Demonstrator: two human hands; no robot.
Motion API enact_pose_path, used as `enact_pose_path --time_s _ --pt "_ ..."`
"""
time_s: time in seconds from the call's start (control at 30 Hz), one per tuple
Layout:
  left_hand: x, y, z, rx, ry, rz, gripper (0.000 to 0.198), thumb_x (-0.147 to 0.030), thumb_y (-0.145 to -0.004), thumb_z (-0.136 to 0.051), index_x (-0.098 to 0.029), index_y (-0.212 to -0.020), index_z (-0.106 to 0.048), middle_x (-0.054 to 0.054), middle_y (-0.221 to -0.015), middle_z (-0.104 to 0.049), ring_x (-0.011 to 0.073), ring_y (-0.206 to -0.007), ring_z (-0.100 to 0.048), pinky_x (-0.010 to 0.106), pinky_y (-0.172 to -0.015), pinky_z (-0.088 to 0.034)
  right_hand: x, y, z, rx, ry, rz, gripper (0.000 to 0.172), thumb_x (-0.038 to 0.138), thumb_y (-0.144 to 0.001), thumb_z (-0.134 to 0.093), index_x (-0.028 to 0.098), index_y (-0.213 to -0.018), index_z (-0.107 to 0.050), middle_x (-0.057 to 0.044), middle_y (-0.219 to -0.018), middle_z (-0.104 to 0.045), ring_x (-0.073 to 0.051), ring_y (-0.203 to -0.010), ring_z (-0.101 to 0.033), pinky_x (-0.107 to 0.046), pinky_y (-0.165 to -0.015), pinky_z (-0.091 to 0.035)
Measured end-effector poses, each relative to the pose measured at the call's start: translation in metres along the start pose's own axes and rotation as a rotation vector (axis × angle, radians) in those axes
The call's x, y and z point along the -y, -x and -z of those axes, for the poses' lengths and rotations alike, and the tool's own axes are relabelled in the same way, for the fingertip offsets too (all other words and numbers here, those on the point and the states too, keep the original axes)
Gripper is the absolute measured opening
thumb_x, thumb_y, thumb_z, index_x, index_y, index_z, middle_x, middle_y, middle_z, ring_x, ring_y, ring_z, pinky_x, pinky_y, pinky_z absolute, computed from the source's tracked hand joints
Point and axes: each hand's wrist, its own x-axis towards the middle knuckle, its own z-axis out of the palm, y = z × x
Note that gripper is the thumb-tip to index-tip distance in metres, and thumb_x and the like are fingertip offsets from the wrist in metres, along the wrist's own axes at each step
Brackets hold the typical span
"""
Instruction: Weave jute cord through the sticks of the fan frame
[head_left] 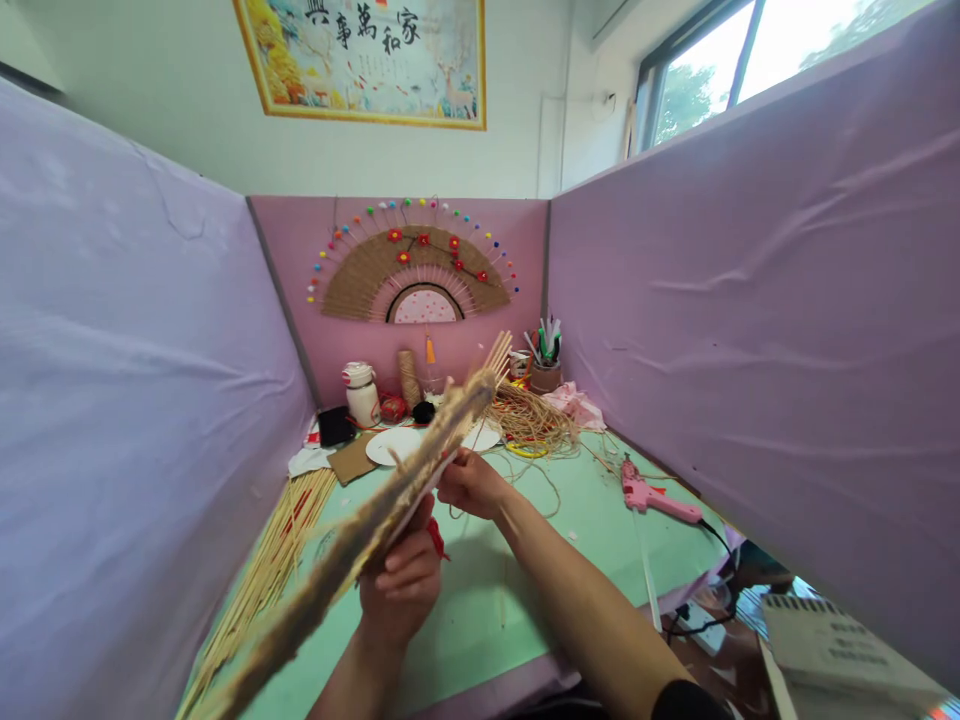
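I hold a jute-wrapped fan piece edge-on in front of me; it runs from the lower left up to bare wooden sticks at the top. My left hand is closed around its lower middle, near a bit of red thread. My right hand pinches the white edge of the piece and a thin strand of twine just to the right. Both hands hover above the green mat.
A bundle of bamboo sticks lies at the left. A pink glue gun rests at the right, its cord running off the edge. Loose twine, white discs, a jar and a pen cup sit at the back. Purple partition walls enclose the desk.
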Motion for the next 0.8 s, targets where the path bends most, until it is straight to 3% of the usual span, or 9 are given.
enact_pose_path --time_s 0.07,0.17,0.3,0.37,0.47,0.53,0.63,0.7,0.8 --pt "0.0 -0.001 -0.011 -0.011 0.158 0.011 0.036 -0.015 -0.088 -0.05 -0.022 -0.123 -0.056 -0.007 -0.054 -0.054 0.0 -0.036 -0.049 0.001 -0.033 -0.033 -0.002 -0.001 -0.002 -0.023 -0.096 0.04 0.042 0.039 -0.06 -0.081 0.019 -0.064 -0.044 0.014 -0.043 -0.024 -0.002 -0.039 -0.013 -0.018 -0.039 -0.011" --pt "0.008 -0.004 -0.024 -0.089 0.193 0.018 0.032 -0.026 -0.088 -0.055 -0.023 -0.119 -0.06 -0.007 -0.055 -0.054 0.0002 -0.04 -0.05 0.003 -0.037 -0.037 0.0 -0.002 -0.004 -0.141 -0.176 0.138 0.044 0.038 -0.061 -0.081 0.019 -0.066 -0.042 0.014 -0.043 -0.026 -0.001 -0.038 -0.013 -0.018 -0.038 -0.009" --pt "0.033 -0.014 -0.02 -0.248 -0.151 0.058 0.036 -0.048 -0.075 -0.068 -0.015 -0.09 -0.07 -0.001 -0.057 -0.056 0.0055 -0.046 -0.052 0.015 -0.045 -0.045 0.007 -0.001 -0.002 -0.271 -0.156 0.189 0.042 0.034 -0.06 -0.081 0.018 -0.066 -0.042 0.014 -0.045 -0.03 0.0 -0.038 -0.014 -0.018 -0.037 -0.007" --pt "0.045 -0.023 -0.013 -0.335 -0.412 -0.029 0.032 -0.043 -0.07 -0.074 -0.013 -0.079 -0.069 0.002 -0.062 -0.06 0.0087 -0.054 -0.056 0.019 -0.053 -0.046 0.009 0.0 0.0 -0.318 -0.116 0.18 0.04 0.033 -0.06 -0.081 0.018 -0.067 -0.045 0.012 -0.047 -0.036 0.0 -0.037 -0.017 -0.018 -0.036 -0.008" --pt "0.053 -0.04 -0.006 -0.376 -0.6 -0.197 0.034 -0.041 -0.066 -0.078 -0.015 -0.085 -0.068 0.005 -0.076 -0.065 0.0115 -0.068 -0.059 0.021 -0.06 -0.044 0.01 0.003 0.002 -0.394 -0.047 0.154 0.037 0.037 -0.061 -0.08 0.017 -0.068 -0.049 0.009 -0.049 -0.046 0.0 -0.034 -0.02 -0.019 -0.034 -0.008" --pt "0.052 -0.052 -0.004 -0.351 -0.595 -0.215 0.04 -0.047 -0.064 -0.077 -0.017 -0.09 -0.068 0.006 -0.09 -0.066 0.014 -0.081 -0.06 0.023 -0.068 -0.045 0.01 0.005 0.002 -0.447 -0.006 0.152 0.037 0.042 -0.062 -0.078 0.017 -0.065 -0.05 0.009 -0.046 -0.045 0.0 -0.032 -0.02 -0.019 -0.033 -0.009" --pt "0.044 -0.072 -0.003 -0.32 -0.591 -0.214 0.048 -0.054 -0.062 -0.075 -0.024 -0.099 -0.066 0.003 -0.101 -0.065 0.0143 -0.086 -0.058 0.025 -0.069 -0.043 0.012 0.007 0.0 -0.489 -0.01 0.15 0.038 0.044 -0.06 -0.078 0.016 -0.064 -0.052 0.009 -0.043 -0.044 -0.002 -0.032 -0.025 -0.019 -0.032 -0.013" --pt "0.037 -0.084 -0.002 -0.329 -0.625 -0.246 0.049 -0.056 -0.062 -0.073 -0.027 -0.101 -0.065 0.001 -0.102 -0.064 0.0136 -0.083 -0.057 0.024 -0.066 -0.041 0.014 0.008 -0.002 -0.466 -0.053 0.137 0.038 0.042 -0.058 -0.08 0.016 -0.068 -0.054 0.008 -0.045 -0.048 -0.002 -0.033 -0.028 -0.018 -0.033 -0.016" --pt "0.022 -0.097 0.004 -0.415 -0.793 -0.329 0.042 -0.058 -0.067 -0.068 -0.021 -0.086 -0.065 0.002 -0.088 -0.064 0.0132 -0.075 -0.054 0.024 -0.06 -0.037 0.015 0.011 -0.001 -0.436 -0.097 0.146 0.039 0.041 -0.057 -0.081 0.016 -0.071 -0.053 0.008 -0.048 -0.051 -0.001 -0.033 -0.026 -0.018 -0.033 -0.015"
